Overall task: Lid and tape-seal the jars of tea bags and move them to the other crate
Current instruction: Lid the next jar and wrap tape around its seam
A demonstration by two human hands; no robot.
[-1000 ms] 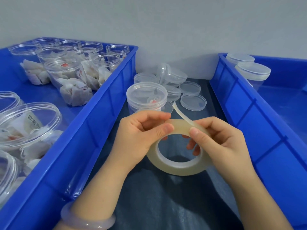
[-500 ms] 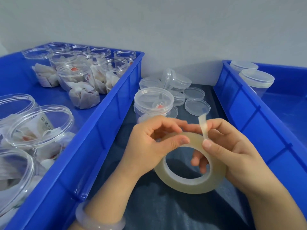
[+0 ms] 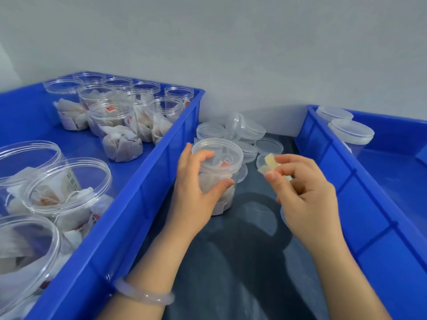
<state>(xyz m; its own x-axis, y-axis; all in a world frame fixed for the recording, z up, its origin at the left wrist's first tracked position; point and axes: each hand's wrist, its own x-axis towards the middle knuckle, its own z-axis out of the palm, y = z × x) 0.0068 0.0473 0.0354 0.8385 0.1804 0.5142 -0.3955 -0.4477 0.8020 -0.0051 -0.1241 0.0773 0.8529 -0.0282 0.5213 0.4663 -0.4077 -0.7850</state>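
From the head camera we see our left hand (image 3: 196, 190) curled round a lidded jar (image 3: 221, 151) of tea bags. The jar stands on the dark table (image 3: 242, 262) between the left crate (image 3: 147, 192) and the right crate (image 3: 342, 181). Our right hand (image 3: 307, 199) pinches a tape strip (image 3: 269, 160) between thumb and fingertips, just beside the jar.

The left crate (image 3: 147, 188) ran off the left and bottom edges, the right crate (image 3: 346, 181) off the right. The left hand (image 3: 194, 195) hid part of the side of the lidded jar (image 3: 221, 150). The tape strip (image 3: 269, 160) pinched by the right hand (image 3: 307, 199) was motion-blurred.
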